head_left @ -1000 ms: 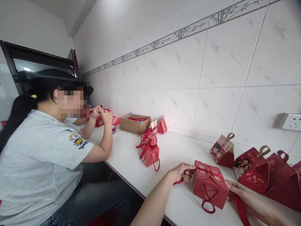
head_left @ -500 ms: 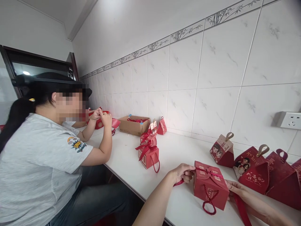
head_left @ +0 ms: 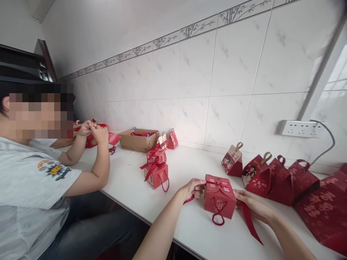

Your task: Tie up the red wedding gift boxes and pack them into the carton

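A red gift box (head_left: 220, 200) with pale lettering and a looped cord handle on its front stands upright on the white table (head_left: 189, 231). A red satin ribbon (head_left: 252, 225) crosses the box's top through its rounded flaps. On the left side, my left hand (head_left: 193, 189) is closed in a pinch on one ribbon end, and a short tail hangs below the fingers. My right hand (head_left: 251, 204) is closed on the other end against the box's right side, with a long tail trailing down. Its fingertips are partly hidden behind the box and ribbon.
Two ribboned red boxes (head_left: 156, 175) stand left of centre. Behind them are a cardboard carton (head_left: 138, 141) and small peaked boxes (head_left: 172, 139). Several red peaked boxes (head_left: 257, 177) line the right side. A power strip (head_left: 300, 129) is on the wall. Another person (head_left: 51, 180) sits left.
The view has swung to the right, showing more boxes and the power strip. Both hands keep their hold on the ribbon, and the box looks unmoved on the table.
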`<state>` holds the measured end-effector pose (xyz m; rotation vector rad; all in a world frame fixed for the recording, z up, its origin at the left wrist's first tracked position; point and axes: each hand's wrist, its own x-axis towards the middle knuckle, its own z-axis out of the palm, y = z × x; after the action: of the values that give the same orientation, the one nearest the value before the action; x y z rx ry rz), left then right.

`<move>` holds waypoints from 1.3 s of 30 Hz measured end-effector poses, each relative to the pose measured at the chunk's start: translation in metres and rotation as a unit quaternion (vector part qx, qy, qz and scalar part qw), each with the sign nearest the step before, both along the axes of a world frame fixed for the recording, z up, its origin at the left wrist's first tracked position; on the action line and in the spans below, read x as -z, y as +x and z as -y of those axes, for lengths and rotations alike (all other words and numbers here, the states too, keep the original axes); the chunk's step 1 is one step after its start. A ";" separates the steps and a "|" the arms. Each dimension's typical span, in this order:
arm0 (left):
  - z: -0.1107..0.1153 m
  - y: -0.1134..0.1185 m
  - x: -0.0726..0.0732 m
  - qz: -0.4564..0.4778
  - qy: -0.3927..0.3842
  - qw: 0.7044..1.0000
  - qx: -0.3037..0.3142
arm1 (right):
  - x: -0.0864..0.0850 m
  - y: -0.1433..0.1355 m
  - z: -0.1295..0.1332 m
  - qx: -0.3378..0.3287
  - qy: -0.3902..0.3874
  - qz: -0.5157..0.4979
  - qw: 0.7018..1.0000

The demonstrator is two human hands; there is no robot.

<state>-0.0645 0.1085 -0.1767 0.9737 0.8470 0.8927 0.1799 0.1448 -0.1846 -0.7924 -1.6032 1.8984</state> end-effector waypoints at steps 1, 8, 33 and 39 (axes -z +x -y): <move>0.000 0.000 0.000 -0.002 0.001 1.000 0.000 | -0.001 0.000 0.000 -0.003 0.002 -0.003 1.000; 0.002 0.002 -0.006 -0.012 0.006 1.000 -0.010 | -0.006 -0.003 0.003 0.000 0.008 -0.008 1.000; 0.006 -0.004 -0.023 -0.059 0.030 0.998 -0.006 | -0.016 0.018 -0.003 -0.003 -0.035 -0.105 0.994; 0.007 -0.010 -0.028 -0.096 0.046 0.994 0.010 | -0.023 0.010 0.003 0.029 -0.031 -0.123 0.991</move>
<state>-0.0744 0.1016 -0.1491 1.1592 0.9633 0.8359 0.1901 0.1421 -0.1613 -0.5953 -1.3629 1.9285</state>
